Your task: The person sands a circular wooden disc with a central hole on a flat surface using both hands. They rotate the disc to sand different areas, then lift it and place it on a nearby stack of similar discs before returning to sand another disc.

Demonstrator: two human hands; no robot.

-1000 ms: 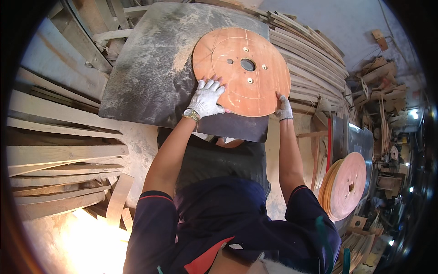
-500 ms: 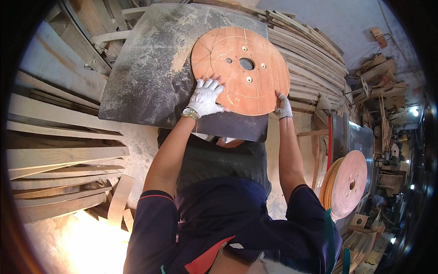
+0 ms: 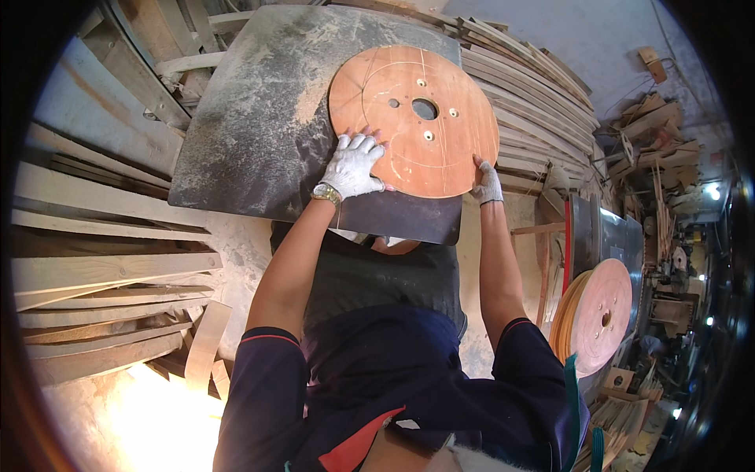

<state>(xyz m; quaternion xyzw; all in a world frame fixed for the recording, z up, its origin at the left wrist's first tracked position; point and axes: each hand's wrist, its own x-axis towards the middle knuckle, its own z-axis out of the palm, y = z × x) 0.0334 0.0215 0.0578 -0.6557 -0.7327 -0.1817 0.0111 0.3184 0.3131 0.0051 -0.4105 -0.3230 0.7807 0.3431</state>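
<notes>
A round plywood disc lies on a dark, sawdust-dusted board. It has a large hole in its middle, smaller holes around that, and curved pencil-like lines on its face. My left hand, in a white fingerless glove with a watch at the wrist, rests on the disc's near left edge with its fingers spread. At the near right edge my right hand, gloved the same way, grips the rim, thumb on top. The other right fingers are hidden beneath.
Long wooden strips are stacked behind the board on the right. More planks lie along the left. To my right, a pile of similar round discs stands beside a dark, red-edged surface. Bright light hits the floor at lower left.
</notes>
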